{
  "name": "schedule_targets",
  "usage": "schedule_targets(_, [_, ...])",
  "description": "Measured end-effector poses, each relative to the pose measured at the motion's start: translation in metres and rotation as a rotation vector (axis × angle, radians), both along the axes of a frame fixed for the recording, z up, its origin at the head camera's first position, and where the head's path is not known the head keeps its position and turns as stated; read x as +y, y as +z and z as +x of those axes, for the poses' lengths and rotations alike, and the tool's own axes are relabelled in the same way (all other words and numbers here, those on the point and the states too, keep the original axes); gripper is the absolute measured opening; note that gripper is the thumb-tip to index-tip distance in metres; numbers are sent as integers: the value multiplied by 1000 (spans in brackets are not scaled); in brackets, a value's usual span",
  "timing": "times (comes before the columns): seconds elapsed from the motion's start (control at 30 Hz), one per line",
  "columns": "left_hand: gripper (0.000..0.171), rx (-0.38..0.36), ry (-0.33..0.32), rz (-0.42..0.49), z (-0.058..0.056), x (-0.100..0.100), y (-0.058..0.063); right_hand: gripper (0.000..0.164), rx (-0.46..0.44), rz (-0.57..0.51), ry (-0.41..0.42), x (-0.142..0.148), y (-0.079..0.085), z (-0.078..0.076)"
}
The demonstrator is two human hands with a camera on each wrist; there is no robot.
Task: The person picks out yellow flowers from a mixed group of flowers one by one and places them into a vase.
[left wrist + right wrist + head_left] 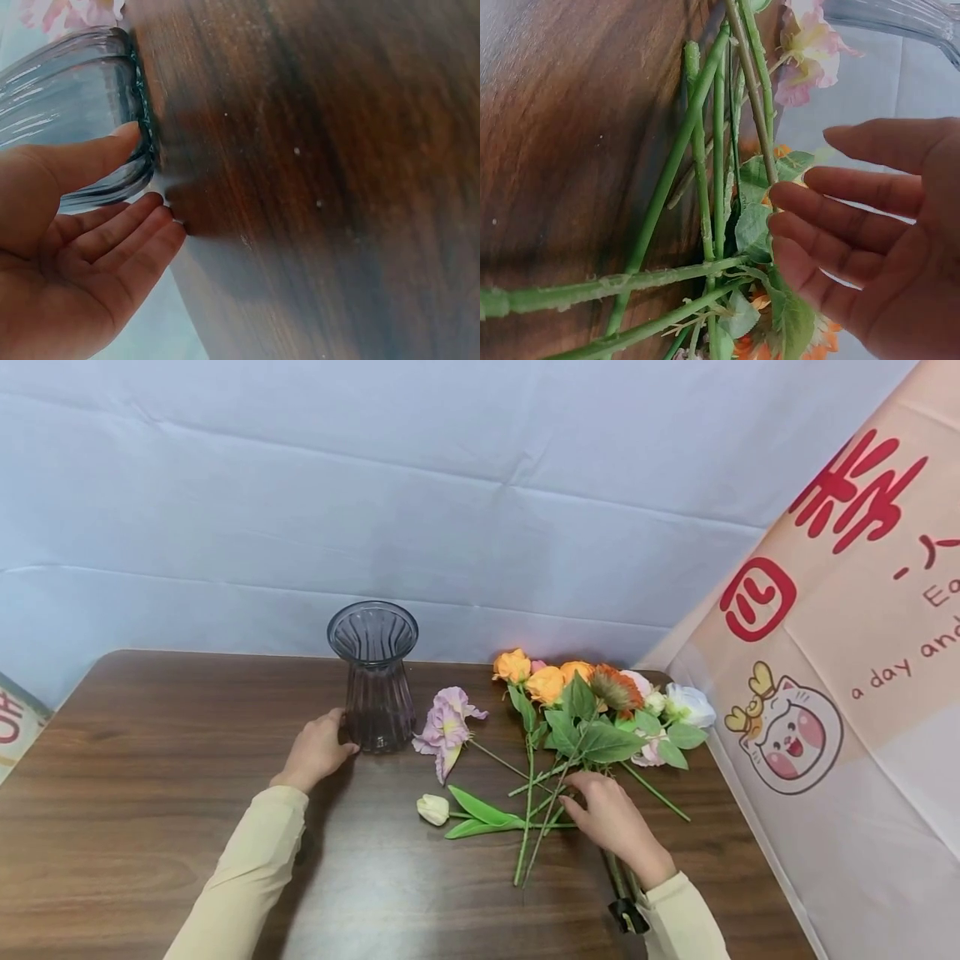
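Note:
A grey-purple ribbed glass vase (378,702) stands upright near the table's back edge. Beside its base is my left hand (318,750), thumb and fingers spread and relaxed. In the left wrist view the thumb of the left hand (82,240) overlaps the vase's lower part (82,82); whether it presses the glass I cannot tell. My right hand (611,818) hovers over or touches a heap of artificial flower stems (531,810), its fingers loosely bent. From the right wrist, the right hand (862,232) has fingertips by the green stems (705,180) and grips none.
A purple flower (450,727) and a white tulip (432,810) lie between the vase and the heap. Orange roses (546,685) and a pale blue rose (690,704) lie at the back right. A black-wrapped stem end (628,917) lies near the right sleeve. White cloth (450,510) hangs behind.

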State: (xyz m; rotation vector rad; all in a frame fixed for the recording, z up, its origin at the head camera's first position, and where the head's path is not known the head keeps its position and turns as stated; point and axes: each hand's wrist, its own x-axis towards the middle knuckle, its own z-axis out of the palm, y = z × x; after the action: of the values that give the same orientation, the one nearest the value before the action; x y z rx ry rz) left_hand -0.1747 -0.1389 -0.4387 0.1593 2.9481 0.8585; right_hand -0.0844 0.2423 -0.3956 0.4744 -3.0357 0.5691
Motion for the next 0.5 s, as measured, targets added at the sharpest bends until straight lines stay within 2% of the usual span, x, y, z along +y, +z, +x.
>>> schedule_targets(0.23, [58,-4,-10,-8,0,0,1,12,-31,-78,-68,6,0,-9])
schedule_targets(0.5, [58,4,-24,-16,-1,-1,1,14,-84,-145,-197,6,-2,-21])
